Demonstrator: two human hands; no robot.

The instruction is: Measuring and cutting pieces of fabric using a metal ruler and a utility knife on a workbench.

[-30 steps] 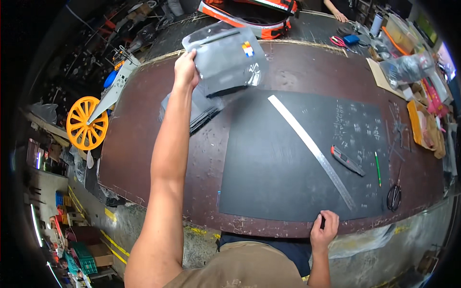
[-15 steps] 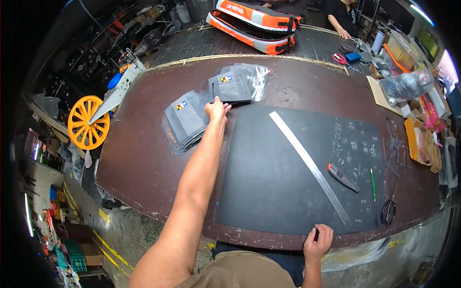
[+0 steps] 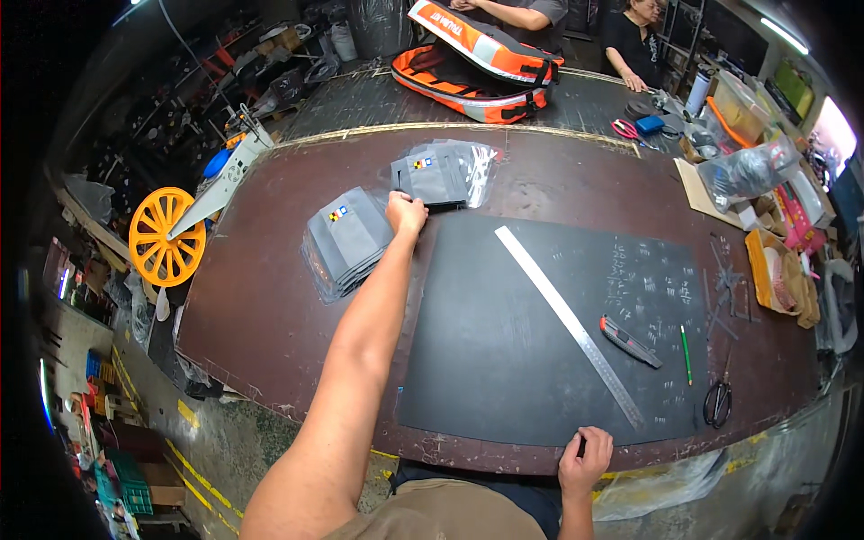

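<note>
My left hand (image 3: pixel 406 214) reaches across the brown table (image 3: pixel 261 315) and rests with curled fingers at the far left corner of a large black sheet (image 3: pixel 540 333). It sits between two stacks of grey plastic-wrapped packs, one on its left (image 3: pixel 346 241) and one just beyond it (image 3: pixel 443 173). Whether it grips anything I cannot tell. My right hand (image 3: pixel 585 457) is closed at the near edge of the black sheet, with a small dark object between its fingers. A long metal ruler (image 3: pixel 567 322) lies diagonally on the sheet.
A utility knife (image 3: pixel 630 342), a green pencil (image 3: pixel 685 343) and black scissors (image 3: pixel 717 402) lie right of the ruler. An orange and grey bag (image 3: pixel 481 58) sits on the far table where other people work. An orange wheel (image 3: pixel 165 236) stands at the left; bins crowd the right edge.
My left hand has put a grey pack down on the far stack and drawn back to the corner of the black sheet. The right hand has stayed at the near edge.
</note>
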